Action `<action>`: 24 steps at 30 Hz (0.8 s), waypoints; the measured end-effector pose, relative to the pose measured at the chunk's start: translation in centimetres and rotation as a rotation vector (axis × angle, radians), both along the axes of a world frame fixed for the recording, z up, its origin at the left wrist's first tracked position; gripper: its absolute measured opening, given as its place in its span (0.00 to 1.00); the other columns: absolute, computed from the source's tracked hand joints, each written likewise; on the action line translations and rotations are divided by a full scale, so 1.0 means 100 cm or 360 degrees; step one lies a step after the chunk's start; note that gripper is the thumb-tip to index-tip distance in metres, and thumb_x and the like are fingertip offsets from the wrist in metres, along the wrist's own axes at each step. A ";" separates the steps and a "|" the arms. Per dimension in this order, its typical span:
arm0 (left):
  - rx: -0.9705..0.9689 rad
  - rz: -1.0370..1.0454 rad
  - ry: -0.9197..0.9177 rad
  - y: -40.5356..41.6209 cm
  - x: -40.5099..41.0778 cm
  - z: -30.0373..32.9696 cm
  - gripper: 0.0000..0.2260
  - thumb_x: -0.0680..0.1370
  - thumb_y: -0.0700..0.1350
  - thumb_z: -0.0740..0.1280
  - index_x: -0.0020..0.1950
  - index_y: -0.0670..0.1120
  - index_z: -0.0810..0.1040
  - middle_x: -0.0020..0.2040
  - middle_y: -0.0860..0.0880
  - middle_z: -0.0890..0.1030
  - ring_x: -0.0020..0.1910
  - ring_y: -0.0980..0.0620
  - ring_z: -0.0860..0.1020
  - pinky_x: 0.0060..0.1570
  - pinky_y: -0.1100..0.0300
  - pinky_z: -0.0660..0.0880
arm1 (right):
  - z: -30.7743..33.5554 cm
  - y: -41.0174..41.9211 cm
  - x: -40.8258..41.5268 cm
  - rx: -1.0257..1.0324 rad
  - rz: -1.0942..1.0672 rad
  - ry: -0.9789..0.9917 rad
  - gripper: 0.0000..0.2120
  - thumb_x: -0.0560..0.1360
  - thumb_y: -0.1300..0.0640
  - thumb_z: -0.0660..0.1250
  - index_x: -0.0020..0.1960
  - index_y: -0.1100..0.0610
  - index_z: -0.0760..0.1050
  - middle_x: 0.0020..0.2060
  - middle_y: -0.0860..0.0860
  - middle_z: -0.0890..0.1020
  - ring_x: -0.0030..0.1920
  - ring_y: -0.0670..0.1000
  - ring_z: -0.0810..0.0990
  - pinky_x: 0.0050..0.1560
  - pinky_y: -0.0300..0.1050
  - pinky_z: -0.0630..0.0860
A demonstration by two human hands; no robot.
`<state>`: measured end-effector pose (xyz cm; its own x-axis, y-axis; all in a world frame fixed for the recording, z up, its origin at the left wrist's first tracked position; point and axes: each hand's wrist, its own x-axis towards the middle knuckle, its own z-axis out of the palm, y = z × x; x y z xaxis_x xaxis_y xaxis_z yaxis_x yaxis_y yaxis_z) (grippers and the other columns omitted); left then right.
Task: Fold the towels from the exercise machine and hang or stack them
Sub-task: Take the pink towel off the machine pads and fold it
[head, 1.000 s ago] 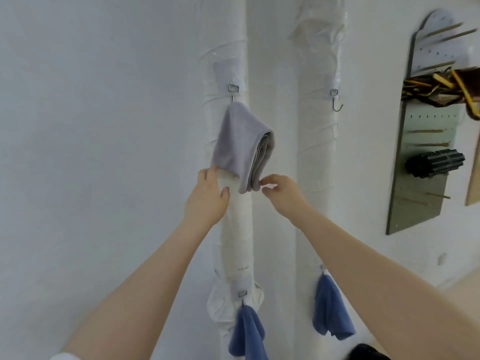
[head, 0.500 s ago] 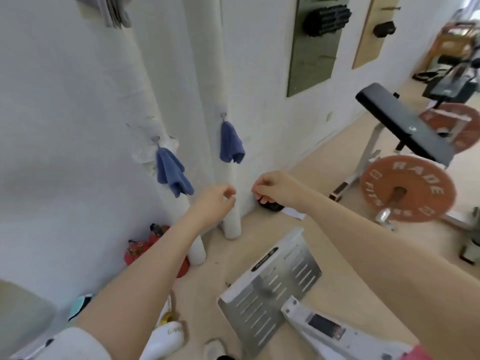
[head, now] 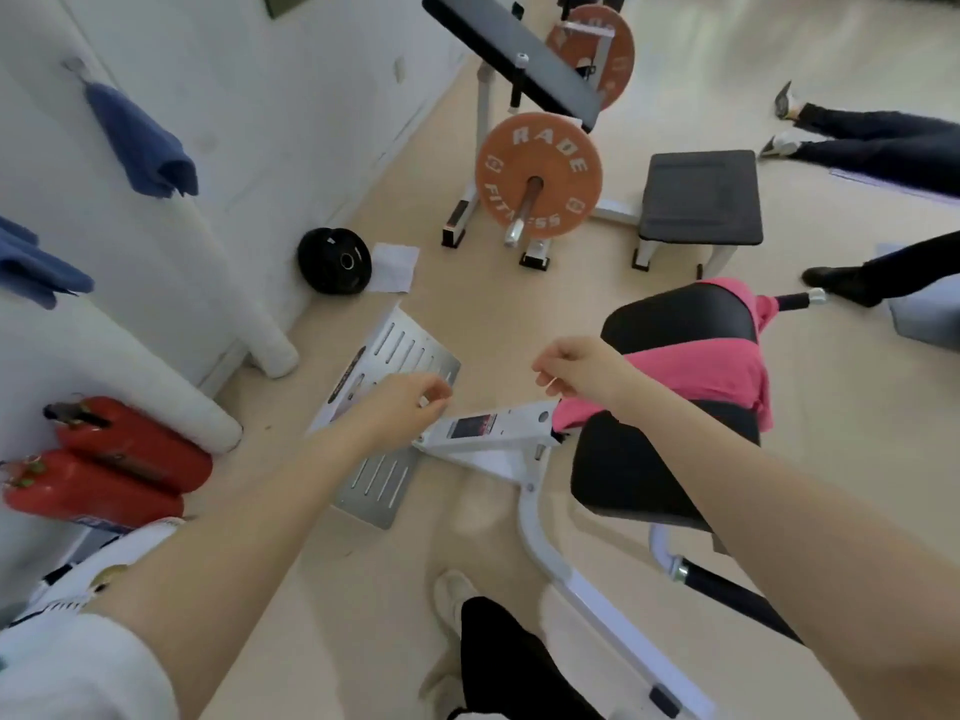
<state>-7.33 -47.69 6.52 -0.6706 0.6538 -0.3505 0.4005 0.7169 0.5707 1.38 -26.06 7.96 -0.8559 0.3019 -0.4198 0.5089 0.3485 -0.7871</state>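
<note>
Pink cloth towel draped over the black padded seat of the white exercise machine.
Left hand and right hand hover above, fingers loosely curled, holding nothing; two blue towels hang on wall hooks, two red extinguishers below.

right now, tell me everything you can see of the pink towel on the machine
The pink cloth towel lies unfolded and rumpled, draped across the black padded seat of the white-framed exercise machine. One corner hangs toward the frame, another bunches at the far side. The right hand hovers beside it; contact is unclear.
</note>
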 end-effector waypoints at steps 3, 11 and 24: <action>0.0006 -0.0087 -0.0074 0.031 0.047 -0.009 0.11 0.79 0.44 0.59 0.60 0.45 0.75 0.57 0.48 0.78 0.49 0.51 0.76 0.48 0.61 0.71 | -0.010 0.022 0.064 0.0039 -0.0163 0.0000 0.07 0.78 0.62 0.60 0.45 0.60 0.76 0.34 0.50 0.78 0.33 0.46 0.76 0.34 0.32 0.73; 0.0039 -0.0290 -0.0101 0.117 0.127 -0.017 0.12 0.80 0.44 0.59 0.61 0.47 0.75 0.52 0.53 0.75 0.49 0.52 0.75 0.50 0.62 0.68 | -0.036 0.102 0.161 0.0169 -0.0375 0.0024 0.11 0.76 0.64 0.58 0.40 0.57 0.77 0.36 0.48 0.79 0.40 0.48 0.76 0.42 0.37 0.72; 0.0163 0.0247 -0.0040 0.282 0.187 -0.080 0.13 0.78 0.38 0.59 0.61 0.43 0.75 0.56 0.47 0.79 0.48 0.52 0.74 0.50 0.67 0.66 | -0.133 0.286 0.145 0.0770 0.0065 -0.0098 0.17 0.78 0.64 0.56 0.65 0.62 0.70 0.61 0.62 0.74 0.61 0.62 0.73 0.63 0.53 0.68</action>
